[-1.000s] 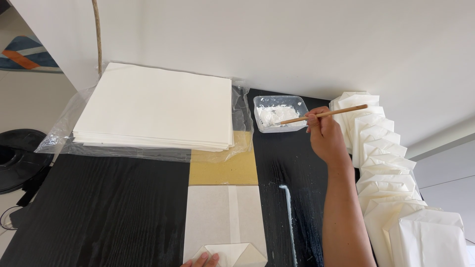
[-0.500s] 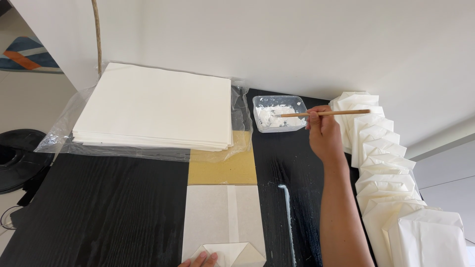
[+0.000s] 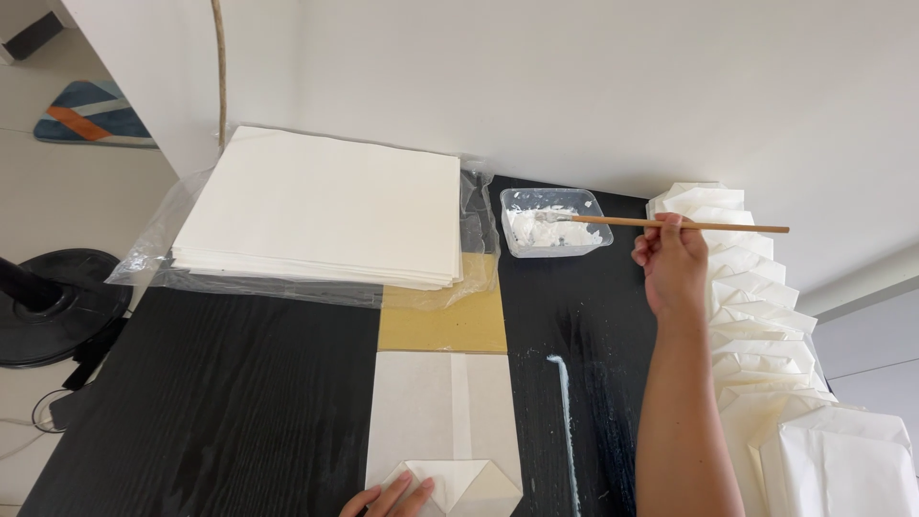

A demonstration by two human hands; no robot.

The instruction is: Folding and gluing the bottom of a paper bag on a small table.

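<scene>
**Brush tip in the paste tub, folded sheet pinned at the near edge**

The right hand [image 3: 673, 260] reaches far across the black counter [image 3: 220, 412] with its grip closed around a thin wooden brush [image 3: 670, 223], fingers pinching the handle near its middle. The brush lies almost level, its handle end pointing right over the row of folded papers and its tip resting in the white paste inside a small clear plastic tub [image 3: 555, 222]. The tub stands on the counter close to the far wall, just left of the hand.

The left hand [image 3: 388, 500] shows only in part at the near edge of the view. Its fingers lie flat on a folded white sheet [image 3: 445, 421], touching the triangular flaps at the sheet's near end; the grip is open, pressing rather than holding. The sheet lies on the counter, its far edge meeting a tan cardboard piece [image 3: 442, 324].

Farther and to the left, a thick stack of white paper [image 3: 321, 206] sits on crinkled clear plastic wrap [image 3: 153, 251], overlapping the cardboard's far edge. A long white smear of paste [image 3: 565, 412] runs near-to-far on the counter between the folded sheet and the right forearm. Along the right side, a row of folded white papers [image 3: 766, 325] overlaps in a line from far to near. On the floor at the left stands a round black base [image 3: 57, 306].
</scene>
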